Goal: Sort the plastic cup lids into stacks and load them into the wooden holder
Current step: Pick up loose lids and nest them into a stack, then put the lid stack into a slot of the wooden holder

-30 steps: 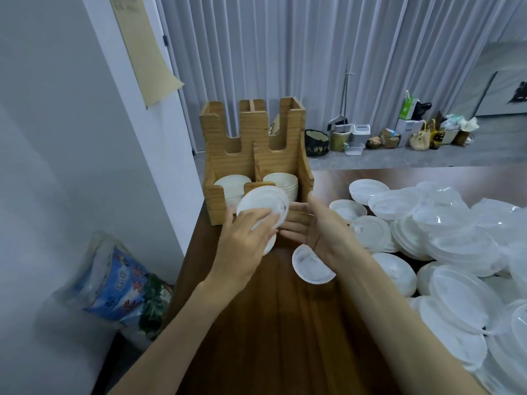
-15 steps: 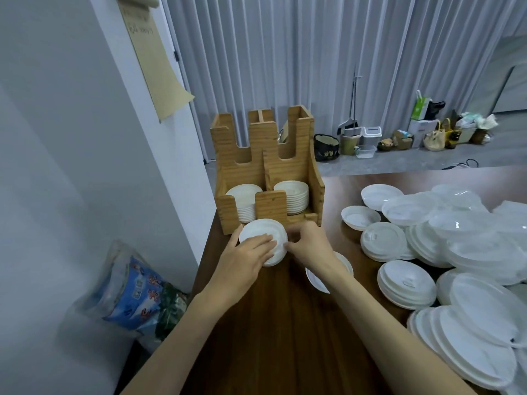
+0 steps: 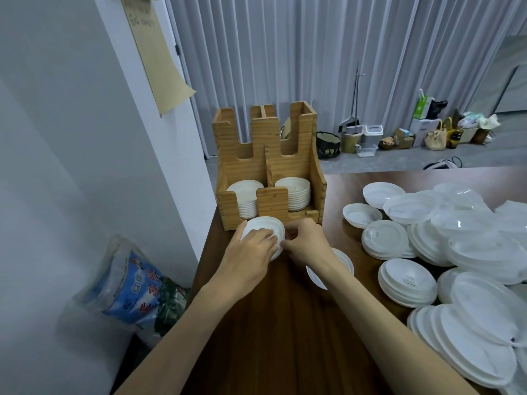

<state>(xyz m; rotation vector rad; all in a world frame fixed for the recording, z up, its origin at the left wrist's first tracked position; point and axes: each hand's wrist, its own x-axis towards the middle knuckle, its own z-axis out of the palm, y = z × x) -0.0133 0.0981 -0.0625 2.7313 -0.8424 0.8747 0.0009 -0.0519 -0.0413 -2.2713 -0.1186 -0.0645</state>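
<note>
A small stack of white lids [image 3: 266, 226] rests on the brown table just in front of the wooden holder [image 3: 271, 155]. My left hand [image 3: 253, 249] grips the stack from above and the left, fingers curled over its top. My right hand [image 3: 306, 243] pinches its right edge. The holder's two front slots each contain a stack of white lids, the left lid stack [image 3: 246, 199] and the right lid stack [image 3: 293, 193]. One single lid [image 3: 342, 262] lies partly hidden under my right wrist.
Many loose and stacked white and clear lids [image 3: 445, 246] cover the right side of the table [image 3: 285, 337]. A grey wall stands close on the left, with a blue printed bag [image 3: 134, 289] on the floor beside the table edge. Bins and bags line the far curtain.
Both hands lowered the lid stack from in front of the holder's slots down onto the table. The view rose and pulled back, showing more of the holder.
</note>
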